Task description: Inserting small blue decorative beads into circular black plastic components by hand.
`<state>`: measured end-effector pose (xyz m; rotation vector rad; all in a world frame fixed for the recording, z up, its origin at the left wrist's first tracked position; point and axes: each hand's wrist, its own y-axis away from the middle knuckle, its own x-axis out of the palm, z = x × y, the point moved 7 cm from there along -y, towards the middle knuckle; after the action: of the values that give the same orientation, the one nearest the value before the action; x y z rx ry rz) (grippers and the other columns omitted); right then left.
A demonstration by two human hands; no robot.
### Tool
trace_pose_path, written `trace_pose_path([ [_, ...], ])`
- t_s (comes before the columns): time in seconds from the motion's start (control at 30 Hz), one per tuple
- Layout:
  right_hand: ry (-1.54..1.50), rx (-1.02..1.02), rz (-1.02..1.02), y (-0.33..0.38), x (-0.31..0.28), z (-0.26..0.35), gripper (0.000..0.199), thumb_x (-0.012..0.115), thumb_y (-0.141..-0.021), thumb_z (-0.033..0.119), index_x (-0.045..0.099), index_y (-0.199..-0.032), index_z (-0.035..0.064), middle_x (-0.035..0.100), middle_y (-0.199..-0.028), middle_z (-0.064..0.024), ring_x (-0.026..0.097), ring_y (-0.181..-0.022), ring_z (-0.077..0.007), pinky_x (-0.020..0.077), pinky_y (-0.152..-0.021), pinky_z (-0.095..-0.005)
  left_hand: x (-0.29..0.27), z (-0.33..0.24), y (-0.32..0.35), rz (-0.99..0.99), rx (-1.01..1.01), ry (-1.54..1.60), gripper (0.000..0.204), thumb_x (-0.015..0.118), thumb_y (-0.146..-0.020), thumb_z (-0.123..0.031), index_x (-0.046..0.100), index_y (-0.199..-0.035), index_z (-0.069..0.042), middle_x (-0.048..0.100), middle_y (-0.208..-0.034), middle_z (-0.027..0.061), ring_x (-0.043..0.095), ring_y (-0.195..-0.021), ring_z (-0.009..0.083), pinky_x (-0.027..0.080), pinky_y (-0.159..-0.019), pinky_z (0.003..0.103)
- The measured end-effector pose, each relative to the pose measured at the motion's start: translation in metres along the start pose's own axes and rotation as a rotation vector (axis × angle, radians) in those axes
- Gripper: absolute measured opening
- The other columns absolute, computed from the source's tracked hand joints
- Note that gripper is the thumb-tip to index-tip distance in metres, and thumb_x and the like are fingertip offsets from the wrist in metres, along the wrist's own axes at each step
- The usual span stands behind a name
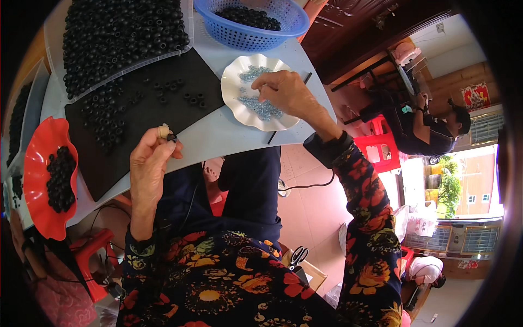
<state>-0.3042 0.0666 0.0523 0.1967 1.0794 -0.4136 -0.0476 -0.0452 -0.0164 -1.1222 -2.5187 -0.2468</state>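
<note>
My left hand [150, 163] is closed at the near edge of the table, pinching a small black bead [172, 137] between thumb and forefinger. A tan wrap [163, 131] covers that fingertip. Over a white scalloped plate [231, 82], my right hand [291, 95] reaches down with thumb and forefinger bent together. Whether anything tiny is between them cannot be made out. Small pale-blue translucent beads [255, 104] lie on the plate in two patches. Loose black beads [106, 117] are scattered across a black mat [174, 76] beyond my left hand.
A clear bin [188, 48] heaped with black beads stands at the far left, near a blue basket [261, 38] of black pieces. At left, a red scalloped dish [38, 158] holds more. Scissors [297, 256] lie below the table. Other people sit at right beside red stools [378, 147].
</note>
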Motion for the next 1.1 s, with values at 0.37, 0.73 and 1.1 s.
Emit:
trace_pose_path([
  [0.37,-0.109,0.095,-0.326,-0.001,-0.028,-0.006,0.022,0.056,-0.079,0.009,0.07,-0.095,0.0025,0.069,-0.077,-0.0161,0.068,-0.071,-0.0227,0.0525,-0.069,-0.0333,-0.002,0.0,0.0,-0.009,-0.003,-0.014,0.02,0.056,-0.087,-0.003,0.058,-0.105,0.004,0.061,-0.084,0.0063,0.057,-0.076,0.0119,0.047,-0.074,0.027],
  [0.73,0.101,0.053,-0.118,-0.005,-0.001,0.003,0.015,0.063,-0.076,0.01,0.071,-0.086,0.0052,0.069,-0.078,-0.013,0.068,-0.074,-0.0252,0.0528,-0.074,-0.0341,-0.002,0.003,0.0,0.01,-0.02,-0.021,0.021,0.055,-0.086,-0.005,0.057,-0.106,0.003,0.059,-0.083,0.0054,0.053,-0.082,0.0125,0.042,-0.077,0.028],
  [1.1,0.185,0.04,-0.002,-0.016,0.008,0.01,0.016,0.064,-0.069,0.01,0.071,-0.082,0.0031,0.069,-0.076,-0.0145,0.068,-0.071,-0.0274,0.0521,-0.071,-0.0341,0.001,-0.002,0.001,-0.013,0.01,-0.008,0.017,0.057,-0.086,-0.003,0.059,-0.102,0.002,0.06,-0.083,0.0052,0.057,-0.075,0.012,0.047,-0.074,0.026],
])
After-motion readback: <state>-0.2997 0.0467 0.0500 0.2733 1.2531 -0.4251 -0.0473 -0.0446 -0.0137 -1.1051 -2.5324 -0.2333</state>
